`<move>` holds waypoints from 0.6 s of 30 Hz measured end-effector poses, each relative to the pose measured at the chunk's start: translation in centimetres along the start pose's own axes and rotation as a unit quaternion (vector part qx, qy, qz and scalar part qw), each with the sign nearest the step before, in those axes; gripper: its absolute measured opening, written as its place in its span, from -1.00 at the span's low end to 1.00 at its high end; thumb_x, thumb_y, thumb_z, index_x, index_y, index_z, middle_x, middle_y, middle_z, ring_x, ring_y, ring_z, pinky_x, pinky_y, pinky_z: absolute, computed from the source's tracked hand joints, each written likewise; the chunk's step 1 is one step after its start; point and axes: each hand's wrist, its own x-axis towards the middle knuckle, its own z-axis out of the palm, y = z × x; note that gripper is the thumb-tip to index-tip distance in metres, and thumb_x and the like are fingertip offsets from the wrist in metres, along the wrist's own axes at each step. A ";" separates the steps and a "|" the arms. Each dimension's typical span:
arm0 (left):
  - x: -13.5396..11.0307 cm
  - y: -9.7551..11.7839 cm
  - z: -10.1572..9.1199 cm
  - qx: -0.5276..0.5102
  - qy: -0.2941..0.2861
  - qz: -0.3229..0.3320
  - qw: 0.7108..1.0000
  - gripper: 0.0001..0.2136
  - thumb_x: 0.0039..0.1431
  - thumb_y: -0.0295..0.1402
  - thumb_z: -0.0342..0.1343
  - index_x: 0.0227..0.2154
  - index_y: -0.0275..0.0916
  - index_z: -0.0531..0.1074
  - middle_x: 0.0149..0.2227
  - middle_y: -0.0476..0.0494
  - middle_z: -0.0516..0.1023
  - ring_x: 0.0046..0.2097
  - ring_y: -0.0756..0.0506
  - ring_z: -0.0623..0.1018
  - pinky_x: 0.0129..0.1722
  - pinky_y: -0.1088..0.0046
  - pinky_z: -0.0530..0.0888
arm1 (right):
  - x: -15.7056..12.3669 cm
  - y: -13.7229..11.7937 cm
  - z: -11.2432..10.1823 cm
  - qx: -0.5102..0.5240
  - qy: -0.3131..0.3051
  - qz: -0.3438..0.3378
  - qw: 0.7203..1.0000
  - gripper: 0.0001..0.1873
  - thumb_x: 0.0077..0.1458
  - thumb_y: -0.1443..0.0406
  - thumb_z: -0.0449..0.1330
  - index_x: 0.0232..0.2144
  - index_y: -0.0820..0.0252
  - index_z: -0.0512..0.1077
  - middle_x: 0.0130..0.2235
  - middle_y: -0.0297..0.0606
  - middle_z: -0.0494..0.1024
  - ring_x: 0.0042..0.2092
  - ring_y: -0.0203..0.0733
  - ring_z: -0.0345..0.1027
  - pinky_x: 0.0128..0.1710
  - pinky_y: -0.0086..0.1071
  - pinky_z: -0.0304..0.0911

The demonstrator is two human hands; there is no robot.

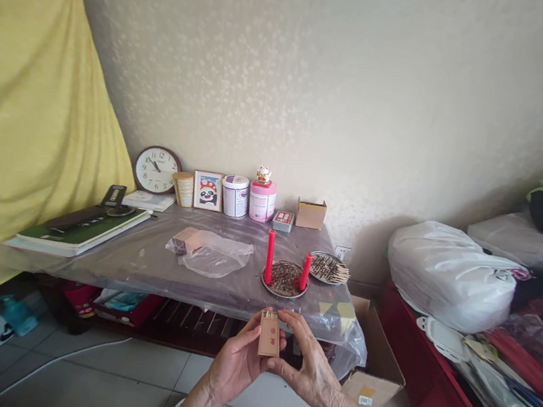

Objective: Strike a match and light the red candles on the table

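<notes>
Both hands hold a small tan matchbox [270,335] upright in front of the low table [142,259]. My left hand [233,363] grips its left side and bottom. My right hand [307,363] pinches its right side and top, where the drawer is slid open and match ends show. Just beyond, on the table, a round metal tray [284,279] carries two red candles, a tall one [269,256] and a shorter one [305,271]. A second plate [325,268] heaped with small sticks lies right of it.
The table is covered in clear plastic, with a crumpled plastic bag [214,253], books [80,230], a clock [156,170], tins and a small box along the wall. An open cardboard box [374,366] and a red case with white bags [448,272] stand to the right.
</notes>
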 end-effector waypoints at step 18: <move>0.1 -0.1 0.0 0.009 -0.020 -0.006 1.000 -0.81 0.29 -0.36 0.06 -0.12 -0.16 0.53 -0.20 -0.24 0.71 -0.14 -0.11 0.67 -0.27 0.51 0.53 | 0.3 -0.5 -0.1 0.013 0.040 -0.006 0.999 -0.37 0.11 -0.05 0.26 0.11 0.15 0.38 0.14 -0.01 0.44 0.19 0.08 0.34 0.19 -0.07 0.28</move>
